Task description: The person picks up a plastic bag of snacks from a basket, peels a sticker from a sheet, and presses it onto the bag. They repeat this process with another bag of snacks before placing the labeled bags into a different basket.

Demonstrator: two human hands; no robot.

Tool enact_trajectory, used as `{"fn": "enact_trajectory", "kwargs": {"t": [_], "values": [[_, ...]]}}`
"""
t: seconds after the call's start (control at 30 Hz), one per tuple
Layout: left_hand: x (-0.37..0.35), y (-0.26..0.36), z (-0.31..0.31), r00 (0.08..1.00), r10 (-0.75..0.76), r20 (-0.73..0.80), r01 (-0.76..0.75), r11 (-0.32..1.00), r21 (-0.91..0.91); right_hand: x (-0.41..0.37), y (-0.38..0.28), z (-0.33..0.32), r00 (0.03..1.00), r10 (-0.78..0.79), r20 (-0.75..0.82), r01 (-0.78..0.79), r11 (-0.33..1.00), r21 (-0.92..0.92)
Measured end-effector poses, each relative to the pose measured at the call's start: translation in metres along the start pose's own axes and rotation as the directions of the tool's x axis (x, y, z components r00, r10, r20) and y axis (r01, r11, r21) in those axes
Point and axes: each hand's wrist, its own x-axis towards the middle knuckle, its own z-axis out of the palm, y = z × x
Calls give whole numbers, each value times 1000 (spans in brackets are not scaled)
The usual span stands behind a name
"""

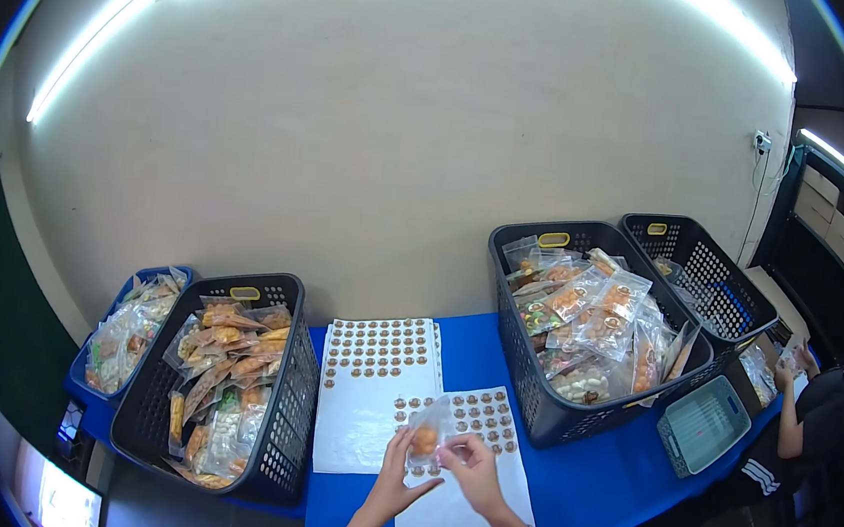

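My left hand (393,484) holds a small clear bag (426,433) by its left side, with round orange-brown pieces inside. At the bag's lower right, my right hand (474,472) has its thumb and fingers pinched together; what is between them is too small to make out. Both hands are over a white sheet (465,521) with rows of round brown stickers. Another sticker sheet (358,427) lies to the left, partly beneath it.
Dark baskets of bagged food stand left (290,423) and right (553,431). Farther left is a blue basket (90,385). A second dark basket (737,336) and a green-grey tray (704,425) stand at the right, near another person (820,414). Blue cloth (593,489) covers the table.
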Motion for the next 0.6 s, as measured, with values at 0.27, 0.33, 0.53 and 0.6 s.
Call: {"fn": "enact_trajectory", "kwargs": {"t": [0.27, 0.33, 0.53, 0.6], "values": [[3, -24, -23, 946, -245, -213, 140, 900, -413, -8, -43, 2, 970, -234, 70, 241, 875, -420], [-1, -25, -17, 934, -305, -184, 174, 842, -510, -1, -32, -2, 939, -335, 77, 315, 747, -585], [-6, 6, -7, 903, -421, 89, 347, 590, -729, -16, 3, -17, 936, 259, 239, -248, 966, -76], [-6, 5, -4, 883, -432, 185, 412, 523, -746, -17, 5, -19, 948, 231, 218, -226, 973, -48]]}}
